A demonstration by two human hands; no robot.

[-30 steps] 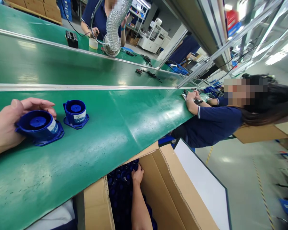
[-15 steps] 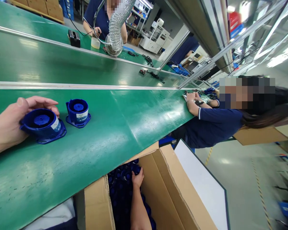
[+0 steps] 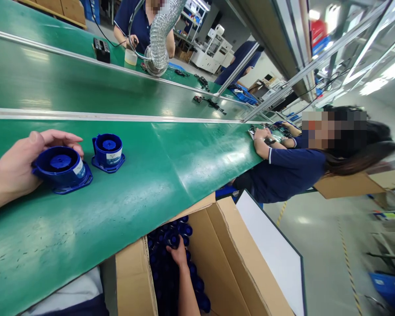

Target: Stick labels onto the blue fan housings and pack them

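Note:
Fingers of my left hand (image 3: 28,162) curl round the far side of a round blue housing (image 3: 62,169) with a white label, which rests on the green table (image 3: 141,175). Just right of it stands a second blue housing (image 3: 108,152), untouched. Below the table edge, my right hand (image 3: 178,252) reaches into an open cardboard box (image 3: 213,245) holding many blue housings. Its thumb and fingers are round one housing (image 3: 173,239) at the top of the pile.
A co-worker in a dark blue shirt (image 3: 286,171) sits at the right, hands over small parts. Across the table, another person works behind a silver duct (image 3: 159,39). Wired parts (image 3: 210,104) lie beyond the metal rail (image 3: 134,117). A white board (image 3: 270,245) stands beside the box.
My right hand has moved left and slightly down inside the box, onto another housing. My left hand stays at its housing. The view has shifted slightly.

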